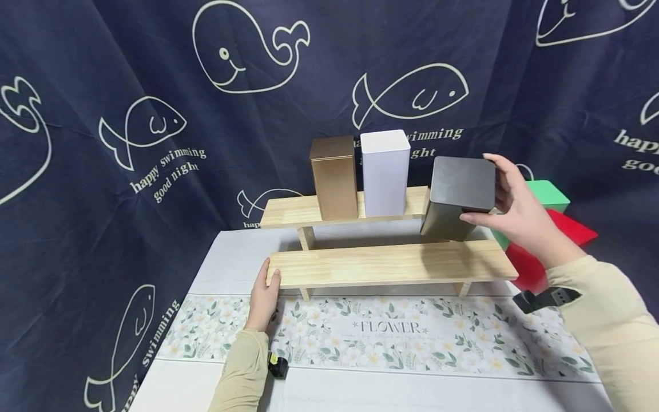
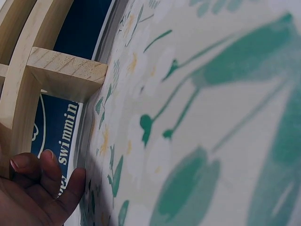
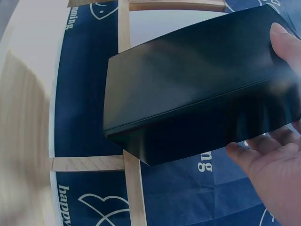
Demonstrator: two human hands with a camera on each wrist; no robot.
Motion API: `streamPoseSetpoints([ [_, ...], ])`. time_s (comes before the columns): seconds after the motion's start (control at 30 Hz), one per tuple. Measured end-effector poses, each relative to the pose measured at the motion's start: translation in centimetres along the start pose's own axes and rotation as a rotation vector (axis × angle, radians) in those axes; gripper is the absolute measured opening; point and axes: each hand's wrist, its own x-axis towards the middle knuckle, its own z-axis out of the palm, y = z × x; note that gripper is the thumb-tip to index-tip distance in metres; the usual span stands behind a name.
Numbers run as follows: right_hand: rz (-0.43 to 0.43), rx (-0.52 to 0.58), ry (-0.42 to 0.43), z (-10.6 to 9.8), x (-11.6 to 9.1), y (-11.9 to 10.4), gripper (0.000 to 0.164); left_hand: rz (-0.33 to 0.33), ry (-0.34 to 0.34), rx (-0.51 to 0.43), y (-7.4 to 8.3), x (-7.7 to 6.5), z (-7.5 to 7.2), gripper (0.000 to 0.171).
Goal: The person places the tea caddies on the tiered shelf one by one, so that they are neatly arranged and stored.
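Note:
My right hand (image 1: pixel 520 209) grips a black rectangular tin (image 1: pixel 463 183) near its top, thumb on the front and fingers round the far side. The tin is tilted and overlaps the right end of the upper shelf in the head view; the right wrist view shows its long dark side (image 3: pixel 188 80). At the left end of the lower wooden shelf (image 1: pixel 391 264), my left hand (image 1: pixel 264 297) holds the board's edge, thumb on top. A brown tin (image 1: pixel 336 183) and a white tin (image 1: pixel 385 177) stand upright on the upper shelf (image 1: pixel 290 210).
Behind my right forearm lie a green object (image 1: pixel 548 194) and a red object (image 1: pixel 568 226), both partly hidden. A floral cloth strip (image 1: pixel 386 337) runs across the white table (image 1: pixel 412 395) before the shelf. A dark blue fish-print curtain (image 1: pixel 329 68) hangs behind.

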Motion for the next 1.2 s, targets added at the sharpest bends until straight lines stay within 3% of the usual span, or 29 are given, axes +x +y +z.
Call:
streamPoseSetpoints([
  [0.4,0.109,-0.009,0.013,-0.3,0.8,0.2,0.099,-0.009,-0.008,0.005,-0.2,-0.1,0.0,0.06],
  [0.57,0.117,0.0,0.02,-0.3,1.3,0.5,0.099,-0.027,-0.006,0.008,-0.1,-0.2,0.1,0.059],
  [0.77,0.118,0.011,0.014,-0.4,2.1,0.7,0.1,-0.002,-0.007,0.005,-0.2,-0.1,0.0,0.059],
  [1.2,0.124,0.016,0.064,0.5,2.2,1.3,0.088,-0.015,-0.018,-0.001,-0.2,-0.1,0.0,0.061],
])
